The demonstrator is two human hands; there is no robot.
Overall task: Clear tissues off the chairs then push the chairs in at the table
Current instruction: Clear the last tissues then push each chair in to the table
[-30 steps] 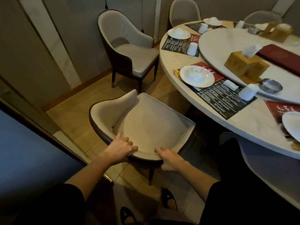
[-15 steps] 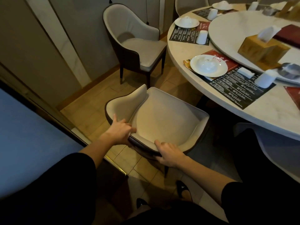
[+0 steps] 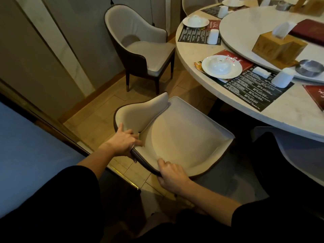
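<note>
Near chair [image 3: 184, 137]: it stands on the wooden floor [image 3: 108, 106] just below you. Its backrest is toward you and its seat front is turned to the table [image 3: 289, 118], close to the rim but not under it.

At the left end of the backrest, your left hand [image 3: 122, 142] grips the dark top rim. Its fingers [image 3: 135, 137] lie over the rim onto the pale padding, and one fingertip shows beneath the rim.

Beyond that hand, a second chair [image 3: 149, 50] stands by the wall, well apart from the near chair. Its seat is angled toward the table and one front corner comes near the table's edge.

Further right along the same backrest, your right hand [image 3: 172, 176] holds the rim too. The thumb rests on the padding inside and the other fingers curl round the outside, so both hands clasp the chair.

Right of the chairs, a white plate [image 3: 221, 67] sits on the round table. It overlaps a dark printed placemat [image 3: 250, 92], and a white cup [image 3: 283, 78] stands on the mat's far side.

Behind them, a raised turntable [image 3: 245, 28] carries a wooden tissue box [image 3: 278, 48] with a tissue standing out of its top. A metal dish [image 3: 309, 67] sits at the turntable's edge.

At the far right, below the table's rim, the pale back of a third chair [image 3: 289, 151] shows, blurred.
</note>
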